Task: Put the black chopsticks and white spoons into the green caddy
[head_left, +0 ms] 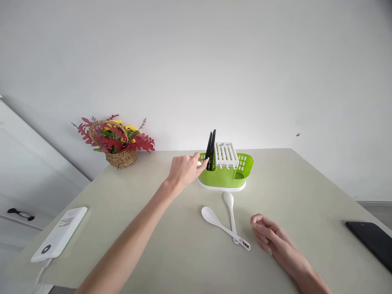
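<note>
My left hand [186, 169] reaches to the left end of a green cutlery caddy [220, 178] on a white base. Its thumb and index finger are closed on a white thing [199, 163], mostly hidden by the hand. Right beside those fingertips, black chopsticks [210, 149] stand upright in the caddy. A white slotted rack [226, 154] with small hooks sits over the caddy's middle. In front lie two white spoons, one [216, 219] crossing over the other [232, 212]. My right hand [272, 234] rests to their right, fingers curled, with nothing visible in it.
A wicker basket [121, 158] of red and yellow flowers stands at the back left by the wall. At the left edge lies a white power bank [61, 232] with a cable. A black phone [372, 241] is at the right edge of the table [171, 261].
</note>
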`<state>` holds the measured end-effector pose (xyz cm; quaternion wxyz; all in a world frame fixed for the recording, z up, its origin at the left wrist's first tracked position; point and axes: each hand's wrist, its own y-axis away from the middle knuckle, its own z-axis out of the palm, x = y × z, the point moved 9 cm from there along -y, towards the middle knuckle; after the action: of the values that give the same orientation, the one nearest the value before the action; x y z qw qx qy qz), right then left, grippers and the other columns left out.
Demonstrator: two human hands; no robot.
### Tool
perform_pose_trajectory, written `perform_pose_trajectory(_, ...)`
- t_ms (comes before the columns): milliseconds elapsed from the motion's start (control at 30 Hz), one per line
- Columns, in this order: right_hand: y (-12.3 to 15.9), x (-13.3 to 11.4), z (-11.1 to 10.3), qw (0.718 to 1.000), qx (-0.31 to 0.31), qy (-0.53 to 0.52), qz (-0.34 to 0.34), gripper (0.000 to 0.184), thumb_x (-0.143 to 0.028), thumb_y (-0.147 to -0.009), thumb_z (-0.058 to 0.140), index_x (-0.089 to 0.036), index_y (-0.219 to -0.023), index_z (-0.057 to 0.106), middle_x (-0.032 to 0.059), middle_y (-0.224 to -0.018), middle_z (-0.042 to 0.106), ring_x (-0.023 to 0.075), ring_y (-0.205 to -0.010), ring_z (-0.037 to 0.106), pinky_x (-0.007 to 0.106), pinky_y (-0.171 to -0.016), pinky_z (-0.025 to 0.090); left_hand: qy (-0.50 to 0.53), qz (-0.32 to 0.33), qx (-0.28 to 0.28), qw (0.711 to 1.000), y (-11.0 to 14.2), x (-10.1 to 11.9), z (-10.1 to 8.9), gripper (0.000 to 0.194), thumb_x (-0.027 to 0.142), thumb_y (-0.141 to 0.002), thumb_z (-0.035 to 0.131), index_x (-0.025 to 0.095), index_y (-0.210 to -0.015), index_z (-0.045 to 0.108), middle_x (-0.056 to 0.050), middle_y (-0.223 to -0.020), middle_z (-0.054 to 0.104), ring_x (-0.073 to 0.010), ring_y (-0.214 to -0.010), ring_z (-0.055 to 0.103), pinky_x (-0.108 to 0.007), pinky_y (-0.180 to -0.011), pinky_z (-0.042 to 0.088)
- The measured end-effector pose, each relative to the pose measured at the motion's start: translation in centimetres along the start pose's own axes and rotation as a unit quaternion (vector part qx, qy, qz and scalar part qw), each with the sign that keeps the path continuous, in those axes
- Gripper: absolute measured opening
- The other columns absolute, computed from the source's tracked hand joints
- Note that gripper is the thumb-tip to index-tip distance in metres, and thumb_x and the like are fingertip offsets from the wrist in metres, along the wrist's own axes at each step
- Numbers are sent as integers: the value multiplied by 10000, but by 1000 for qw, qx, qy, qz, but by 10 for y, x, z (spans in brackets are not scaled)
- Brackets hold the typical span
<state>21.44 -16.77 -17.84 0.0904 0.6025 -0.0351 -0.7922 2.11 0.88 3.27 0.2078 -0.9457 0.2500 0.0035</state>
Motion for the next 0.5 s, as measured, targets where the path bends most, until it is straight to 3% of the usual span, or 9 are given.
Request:
perform_pose_trajectory(300,0,-1,1,1000,-14,28,-4,317,-548,-970,628,-232,-978,627,-62,-640,409,102,-576,332,292,-606,259,10,-4,-64,998,-1,34,23,519,455,-1093,243,143,-1030,652,-130,-732,714,-305,-693,729,-348,-668,436)
perform_pose_trajectory(500,0,-4,2,1000,-12,27,-11,322,-549,-962,638,-228,-983,628,-65,-635,408,102,-571,336,286,-599,273,126,-28,-59,990,9,13,21,531,471,-1101,114,200,-1131,571,-30,-662,652,-242,-634,689,-303,-601,409)
